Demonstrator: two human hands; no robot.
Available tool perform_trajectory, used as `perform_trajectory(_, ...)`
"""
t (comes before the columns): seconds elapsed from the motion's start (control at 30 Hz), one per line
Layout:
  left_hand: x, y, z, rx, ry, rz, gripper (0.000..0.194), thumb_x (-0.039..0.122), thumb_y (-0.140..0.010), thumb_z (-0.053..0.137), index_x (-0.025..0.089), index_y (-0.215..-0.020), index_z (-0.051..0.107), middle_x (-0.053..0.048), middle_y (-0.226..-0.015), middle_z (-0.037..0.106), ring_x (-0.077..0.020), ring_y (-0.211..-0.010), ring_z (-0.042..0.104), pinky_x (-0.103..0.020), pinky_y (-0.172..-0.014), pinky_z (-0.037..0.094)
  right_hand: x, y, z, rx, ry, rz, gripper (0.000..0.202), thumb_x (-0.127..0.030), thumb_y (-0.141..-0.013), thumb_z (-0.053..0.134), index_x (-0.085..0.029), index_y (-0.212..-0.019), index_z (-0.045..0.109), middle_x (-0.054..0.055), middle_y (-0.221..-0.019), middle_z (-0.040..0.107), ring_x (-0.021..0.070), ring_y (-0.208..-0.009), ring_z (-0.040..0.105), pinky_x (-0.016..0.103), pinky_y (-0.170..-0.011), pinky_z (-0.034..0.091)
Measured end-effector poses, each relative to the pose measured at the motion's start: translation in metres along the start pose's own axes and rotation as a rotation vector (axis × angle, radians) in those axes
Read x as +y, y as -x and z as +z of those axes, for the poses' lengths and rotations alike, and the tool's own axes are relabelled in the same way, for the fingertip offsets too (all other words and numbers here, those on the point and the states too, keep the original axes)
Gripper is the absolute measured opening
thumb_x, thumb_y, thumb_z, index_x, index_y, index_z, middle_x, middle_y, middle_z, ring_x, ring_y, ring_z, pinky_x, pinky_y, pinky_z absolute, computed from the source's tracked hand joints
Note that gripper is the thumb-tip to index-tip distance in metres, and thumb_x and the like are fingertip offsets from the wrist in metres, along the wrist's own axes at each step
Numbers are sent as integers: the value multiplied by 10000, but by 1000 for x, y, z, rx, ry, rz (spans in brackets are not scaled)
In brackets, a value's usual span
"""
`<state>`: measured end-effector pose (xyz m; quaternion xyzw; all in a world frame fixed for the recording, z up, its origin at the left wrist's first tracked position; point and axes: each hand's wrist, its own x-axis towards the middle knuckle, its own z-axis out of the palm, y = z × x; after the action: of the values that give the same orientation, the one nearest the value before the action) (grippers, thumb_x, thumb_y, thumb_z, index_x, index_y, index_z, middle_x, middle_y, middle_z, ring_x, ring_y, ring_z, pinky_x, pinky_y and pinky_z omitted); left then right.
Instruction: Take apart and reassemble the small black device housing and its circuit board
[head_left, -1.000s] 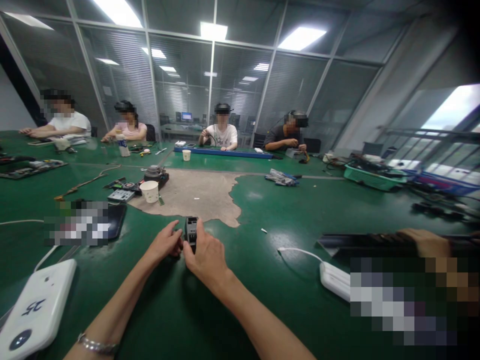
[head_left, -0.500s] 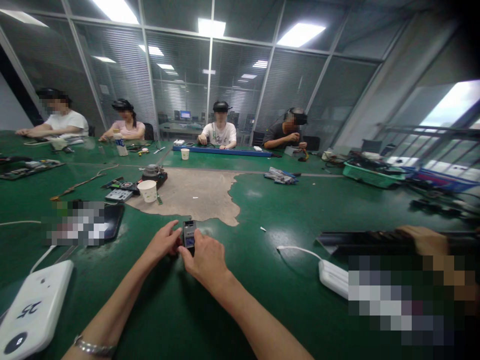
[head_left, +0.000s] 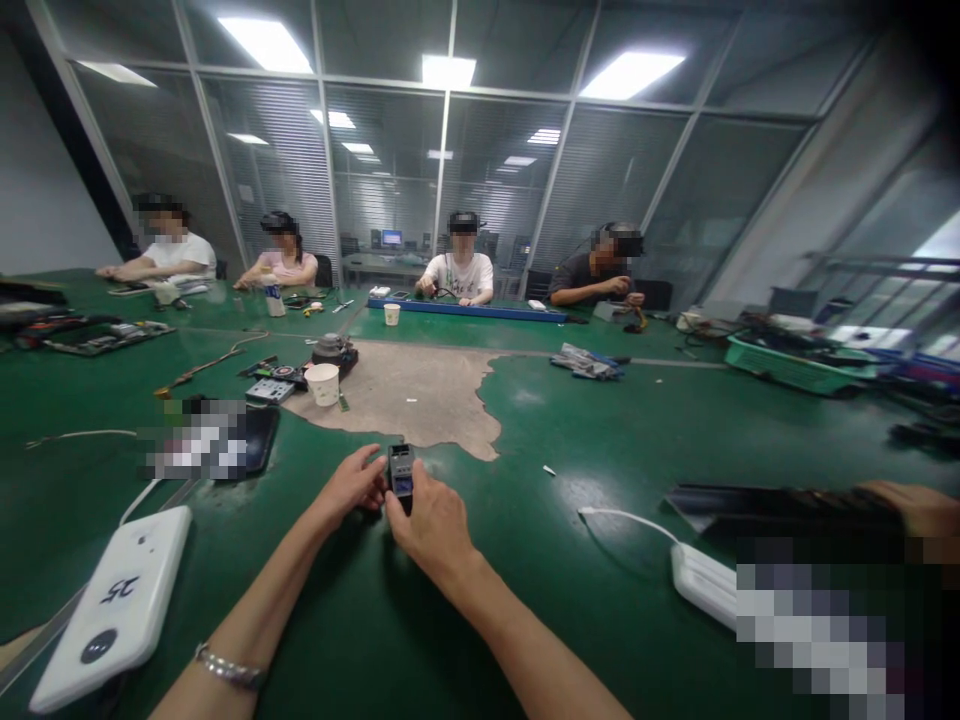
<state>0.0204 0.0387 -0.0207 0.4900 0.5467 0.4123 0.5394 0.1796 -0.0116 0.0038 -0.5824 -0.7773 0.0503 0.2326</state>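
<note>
A small dark grey box-shaped device (head_left: 401, 462) stands near the middle of the green table, with a recess on top and a bluish part on the side facing me. My right hand (head_left: 435, 510) grips it, the thumb at its lower left corner and the fingers along its right side. My left hand (head_left: 354, 487) is beside the device's left side, index finger stretched out and the fingers apart. Whether its fingertips touch the device I cannot tell. A silver bracelet (head_left: 229, 672) circles my left wrist.
A white power bank (head_left: 112, 610) marked 25 and a dark phone (head_left: 261, 440) lie left. Beyond are a paper cup (head_left: 322, 385), circuit parts and a brown sheet (head_left: 420, 400). At right are another white power bank (head_left: 701, 580), a co-worker's hand (head_left: 911, 508) and a green basket (head_left: 802, 370). Several people sit opposite.
The view has swung slightly left, so everything sits further right in the picture. My hands keep nearly the same pose around the device. The co-worker's hand at right has shifted along the black piece.
</note>
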Motion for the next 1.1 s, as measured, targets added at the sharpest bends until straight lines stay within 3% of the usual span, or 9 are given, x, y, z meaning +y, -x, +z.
perform_trajectory(0.2, 7, 5, 2, -13, 37, -40, 640, 378, -864, 505, 129, -1400, 260, -3, -643, 589, -114, -477, 567, -235, -466, 479, -2, -7, -28, 101, -46, 9, 597, -463, -874, 427, -108, -1346, 339, 124, -968, 659, 245, -868, 635, 303, -738, 443)
perform_trajectory(0.3, 9, 7, 2, -24, 24, -38, 677, 364, -859, 513, 126, -1418, 216, -20, -678, 609, -112, -487, 570, -228, -468, 469, 10, -11, -46, 154, -34, 36, 588, -452, -886, 411, -103, -1352, 330, 133, -995, 654, 242, -908, 627, 298, -770, 433)
perform_trajectory(0.4, 5, 4, 2, -55, -35, -2, 710, 330, -831, 553, 141, -1423, 209, -22, -721, 612, -98, -493, 570, -208, -469, 456, 32, -9, -55, 115, 31, 62, 542, -439, -880, 426, -127, -1321, 379, 126, -999, 653, 239, -889, 629, 297, -753, 428)
perform_trajectory(0.57, -4, -1, 3, -37, -105, 39, 700, 343, -817, 559, 142, -1414, 256, 3, -701, 570, -91, -485, 553, -192, -443, 428, 62, 6, -43, 45, 84, 119, 509, -451, -874, 435, -157, -1289, 418, 101, -912, 666, 234, -797, 643, 292, -685, 426)
perform_trajectory(0.77, -3, -1, 3, -43, -73, 43, 703, 363, -828, 543, 152, -1419, 227, -11, -749, 587, -87, -498, 545, -200, -444, 441, 67, 13, -23, 19, 87, 146, 622, -463, -858, 453, -88, -1342, 340, 133, -909, 665, 264, -811, 642, 321, -700, 440)
perform_trajectory(0.9, 1, 1, 5, -43, -73, 51, 699, 354, -812, 574, 152, -1403, 260, -10, -755, 586, -83, -494, 547, -200, -439, 446, 66, 13, -22, -6, 85, 149, 624, -468, -867, 443, -84, -1347, 336, 152, -1007, 639, 270, -896, 619, 350, -768, 438)
perform_trajectory(1.1, 1, 1, 8, -65, -47, 66, 710, 349, -787, 612, 155, -1388, 289, 24, -703, 546, -86, -489, 551, -201, -442, 449, 65, 13, -29, 35, 36, 117, 759, -502, -843, 488, -116, -1424, 190, 161, -1244, 522, 247, -1110, 517, 331, -885, 402)
